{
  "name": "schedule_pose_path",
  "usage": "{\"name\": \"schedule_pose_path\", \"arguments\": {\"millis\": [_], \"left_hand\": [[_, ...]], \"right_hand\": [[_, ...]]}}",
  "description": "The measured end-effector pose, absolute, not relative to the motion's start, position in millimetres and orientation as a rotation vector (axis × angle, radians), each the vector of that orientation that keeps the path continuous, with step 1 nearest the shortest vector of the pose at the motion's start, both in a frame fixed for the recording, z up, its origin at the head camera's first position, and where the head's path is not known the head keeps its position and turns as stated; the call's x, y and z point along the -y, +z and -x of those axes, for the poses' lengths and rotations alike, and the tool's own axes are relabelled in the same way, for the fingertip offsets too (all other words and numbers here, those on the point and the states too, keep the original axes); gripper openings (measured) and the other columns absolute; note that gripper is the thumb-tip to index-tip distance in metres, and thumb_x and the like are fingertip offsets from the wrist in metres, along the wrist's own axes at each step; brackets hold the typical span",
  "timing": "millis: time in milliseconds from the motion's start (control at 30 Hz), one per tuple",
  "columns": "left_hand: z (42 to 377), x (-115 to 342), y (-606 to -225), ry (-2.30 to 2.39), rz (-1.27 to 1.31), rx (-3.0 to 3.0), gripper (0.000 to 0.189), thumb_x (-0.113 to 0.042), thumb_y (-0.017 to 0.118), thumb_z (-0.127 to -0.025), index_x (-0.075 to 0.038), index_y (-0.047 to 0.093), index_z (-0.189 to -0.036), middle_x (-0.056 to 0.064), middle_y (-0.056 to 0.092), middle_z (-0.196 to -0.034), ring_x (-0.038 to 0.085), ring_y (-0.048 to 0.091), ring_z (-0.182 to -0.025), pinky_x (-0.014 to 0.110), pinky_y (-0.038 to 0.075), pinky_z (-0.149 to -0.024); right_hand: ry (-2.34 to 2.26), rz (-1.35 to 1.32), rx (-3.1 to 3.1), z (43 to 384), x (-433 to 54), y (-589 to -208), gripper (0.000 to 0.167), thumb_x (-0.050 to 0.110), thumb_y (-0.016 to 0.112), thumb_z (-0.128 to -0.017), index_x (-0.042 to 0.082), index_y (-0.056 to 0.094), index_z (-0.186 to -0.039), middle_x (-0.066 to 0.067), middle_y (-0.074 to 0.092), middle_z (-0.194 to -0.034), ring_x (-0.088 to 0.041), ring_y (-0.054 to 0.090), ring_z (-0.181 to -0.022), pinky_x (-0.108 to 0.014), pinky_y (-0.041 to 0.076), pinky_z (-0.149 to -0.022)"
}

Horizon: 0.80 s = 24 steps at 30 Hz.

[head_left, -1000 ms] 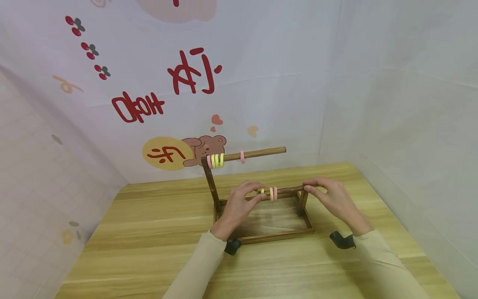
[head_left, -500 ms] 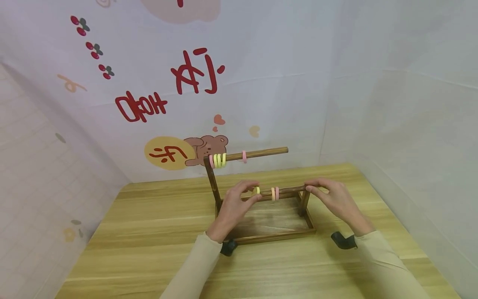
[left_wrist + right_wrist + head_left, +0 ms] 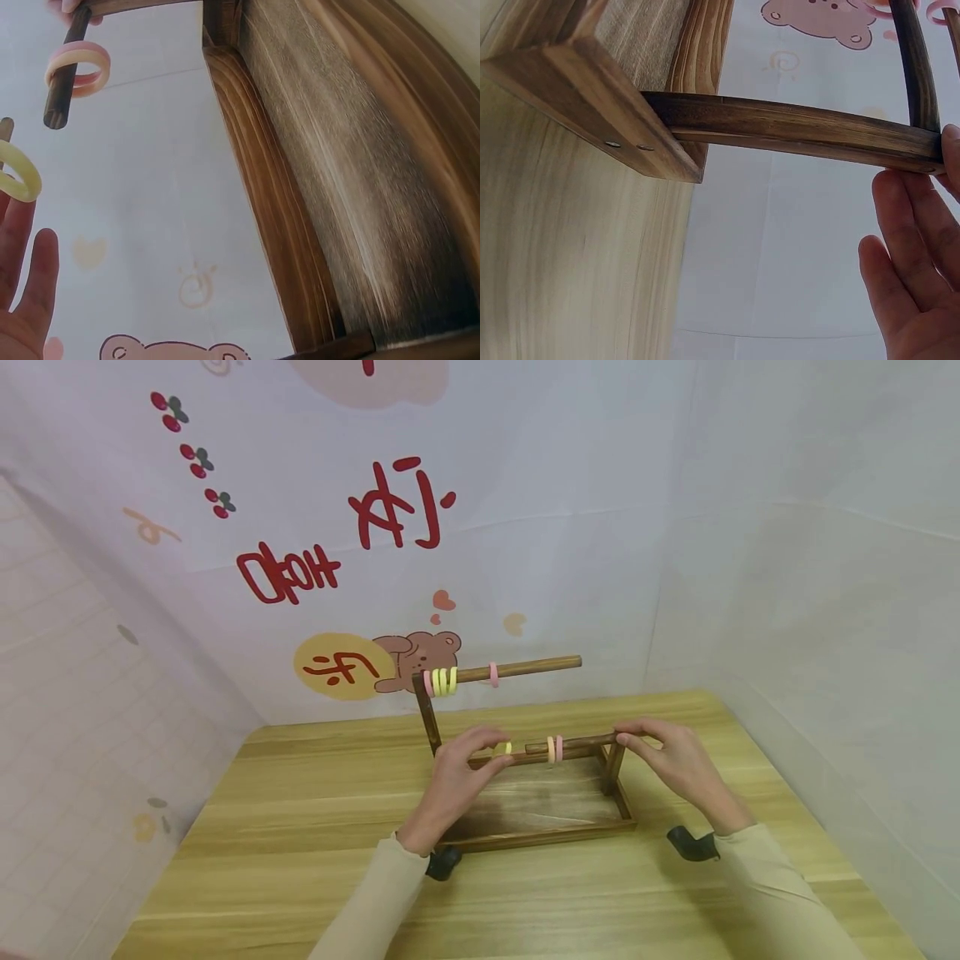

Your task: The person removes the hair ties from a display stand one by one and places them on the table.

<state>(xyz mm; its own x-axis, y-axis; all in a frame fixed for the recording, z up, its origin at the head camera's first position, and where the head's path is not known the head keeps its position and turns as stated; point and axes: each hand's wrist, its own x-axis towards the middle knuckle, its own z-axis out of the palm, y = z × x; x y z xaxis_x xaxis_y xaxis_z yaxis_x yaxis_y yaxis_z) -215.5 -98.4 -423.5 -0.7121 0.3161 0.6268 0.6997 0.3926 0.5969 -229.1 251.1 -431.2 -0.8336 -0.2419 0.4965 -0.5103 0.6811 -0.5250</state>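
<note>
My left hand (image 3: 456,785) pinches a yellow ring (image 3: 507,748) between thumb and fingertips, just left of the free end of the rack's lower rod (image 3: 588,742). In the left wrist view that yellow ring (image 3: 24,178) is apart from the rod end (image 3: 57,112). A peach ring (image 3: 551,749) and a pink ring (image 3: 559,748) hang side by side on the lower rod. My right hand (image 3: 678,764) grips the top of the short right post (image 3: 613,767), where the rod joins it. In the right wrist view, its fingers (image 3: 900,217) lie against the post's end.
The wooden rack's tray base (image 3: 540,837) stands on the wooden table (image 3: 315,860). Its taller left post (image 3: 426,714) carries an upper rod (image 3: 536,667) with several yellow and pink rings near the post and one pink ring (image 3: 493,674) farther along. A printed cloth (image 3: 555,568) hangs behind.
My left hand has drawn the yellow ring leftward along the lower rod and off its free end. The right hand stays on the post. The view has shifted slightly.
</note>
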Motion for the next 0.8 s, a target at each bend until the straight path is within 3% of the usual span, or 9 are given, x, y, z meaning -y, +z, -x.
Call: {"name": "schedule_pose_path", "arguments": {"millis": [267,667,800], "left_hand": [[208.0,106.7,-419.0,-1.237,0.914,2.249,0.027,-0.01,0.082,-0.089,-0.008,0.077,-0.116,0.006,0.073,-0.12,0.022,0.069,-0.114,0.04,0.056,-0.098],[193.3,116.8,-419.0,-1.157,0.956,2.294,0.028,-0.009,0.084,-0.087,-0.004,0.077,-0.114,0.004,0.073,-0.117,0.021,0.069,-0.111,0.039,0.058,-0.093],[188.0,119.5,-419.8,-1.142,0.963,2.311,0.026,-0.012,0.083,-0.088,-0.008,0.077,-0.114,0.001,0.073,-0.117,0.018,0.069,-0.112,0.038,0.058,-0.093]], "right_hand": [[0.972,-0.574,2.522,228.4,-251.1,-428.6,0.02,0.018,0.071,-0.1,0.009,0.078,-0.117,-0.009,0.078,-0.111,-0.038,0.071,-0.106,-0.059,0.054,-0.09],[0.992,-0.591,2.512,227.8,-249.7,-428.3,0.018,0.016,0.072,-0.1,0.008,0.078,-0.115,-0.009,0.078,-0.11,-0.037,0.072,-0.105,-0.059,0.055,-0.09],[0.975,-0.614,2.493,227.4,-249.2,-428.5,0.017,0.013,0.072,-0.099,0.007,0.078,-0.114,-0.009,0.078,-0.109,-0.037,0.073,-0.103,-0.059,0.056,-0.087]]}}
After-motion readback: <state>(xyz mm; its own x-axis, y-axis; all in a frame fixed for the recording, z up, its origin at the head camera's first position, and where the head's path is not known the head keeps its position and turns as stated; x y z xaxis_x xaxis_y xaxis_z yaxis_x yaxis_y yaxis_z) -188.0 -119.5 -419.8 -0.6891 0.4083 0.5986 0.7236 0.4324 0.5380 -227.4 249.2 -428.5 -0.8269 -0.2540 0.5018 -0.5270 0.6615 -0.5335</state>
